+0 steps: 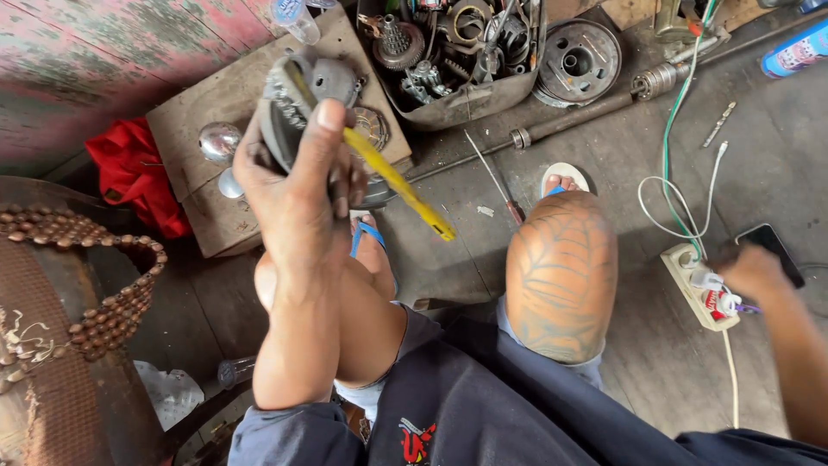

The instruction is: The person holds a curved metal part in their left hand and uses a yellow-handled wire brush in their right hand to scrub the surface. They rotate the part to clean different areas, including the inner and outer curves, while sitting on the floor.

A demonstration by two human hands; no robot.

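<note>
My left hand (297, 185) is up in front of me. Its grip is clamped on a round grey metal part (289, 103), and a yellow stick (397, 177) is pinched in there too. My thumb lies along the front of the part and my fingers wrap round the back. The stick pokes out of my hand and slants down to the right, over my knee and the floor (621, 164).

My right hand (755, 272) is far off to the right, down low. It rests at a white power strip (694, 289) on the floor, beside a black phone (772, 246). It is blurry, so I cannot tell if its grip is together or apart.

I think I am in the middle of checking the metal part while I hold it up. One hand does all the holding now. The next move will need my right hand to come back, because the part looks heavy and the stick could slip.

Past my left hand sits a brown box (216, 147) with a shiny knob on it. A red cloth (134, 173) lies to its left. Higher up is a bin of old parts (448, 60) full of gears and rings. A screwdriver (496, 181) and a long metal rod (569, 116) lie on the floor near my foot.
</note>
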